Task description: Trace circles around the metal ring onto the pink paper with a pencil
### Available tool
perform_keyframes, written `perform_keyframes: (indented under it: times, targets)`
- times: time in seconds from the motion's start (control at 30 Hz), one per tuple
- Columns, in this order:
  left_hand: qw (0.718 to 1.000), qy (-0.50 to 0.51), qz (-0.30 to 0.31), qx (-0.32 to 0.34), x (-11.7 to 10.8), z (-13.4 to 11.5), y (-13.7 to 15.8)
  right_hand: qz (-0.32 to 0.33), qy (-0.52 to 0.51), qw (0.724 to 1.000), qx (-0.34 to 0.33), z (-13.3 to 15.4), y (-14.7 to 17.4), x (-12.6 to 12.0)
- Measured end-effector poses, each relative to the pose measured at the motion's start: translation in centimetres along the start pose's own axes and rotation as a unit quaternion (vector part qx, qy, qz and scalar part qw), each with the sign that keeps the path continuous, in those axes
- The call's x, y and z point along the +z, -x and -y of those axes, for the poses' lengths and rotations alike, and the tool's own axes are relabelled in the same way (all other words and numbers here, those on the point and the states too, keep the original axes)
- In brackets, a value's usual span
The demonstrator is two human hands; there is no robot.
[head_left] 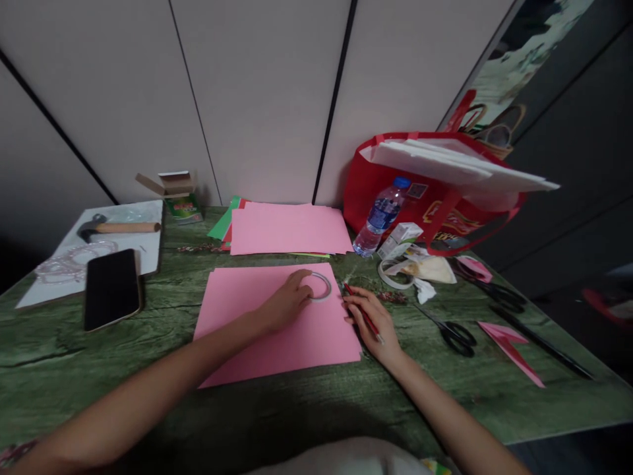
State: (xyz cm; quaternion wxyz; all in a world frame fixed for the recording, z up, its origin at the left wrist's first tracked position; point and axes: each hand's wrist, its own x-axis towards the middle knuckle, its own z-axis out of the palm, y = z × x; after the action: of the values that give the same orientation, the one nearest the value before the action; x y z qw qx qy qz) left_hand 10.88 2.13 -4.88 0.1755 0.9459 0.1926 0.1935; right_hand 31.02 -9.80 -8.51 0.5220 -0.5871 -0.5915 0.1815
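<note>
A grey ring [328,286], perhaps a roll of tape, lies flat near the upper right of a pink paper sheet [247,349]. The fingers of my left hand [289,302] pinch the ring's left side and keep it against the paper. Just past the paper's right edge, my right hand [373,323] holds a slim red pencil [370,322], its tip pointing up and left towards the ring. The ring's left part is hidden under my fingers.
Behind are more pink sheets [291,229], a water bottle [383,221] and a red bag [363,175]. Scissors [457,336], folded pink paper [509,343] and a white tape roll [395,280] lie right. A phone [113,290], hammer [123,227] and small open box [182,204] are left.
</note>
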Motion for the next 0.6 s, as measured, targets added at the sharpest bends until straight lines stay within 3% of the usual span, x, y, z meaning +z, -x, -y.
perform_keyframes:
  times: [0.17,0.37,0.6]
  targets:
    - [0.991,-0.058,0.031,0.117,0.0,-3.2,2.7,-0.023,-0.012,1.000,0.016,0.3,-0.2,-0.1]
    - [0.992,-0.057,0.060,0.093,1.1,-3.9,4.6,-0.025,-0.055,0.997,0.047,-0.2,0.0,-0.1]
    - [0.993,-0.051,0.067,0.080,1.4,-4.6,4.8,-0.057,-0.055,0.995,0.065,-1.5,-0.3,-0.2]
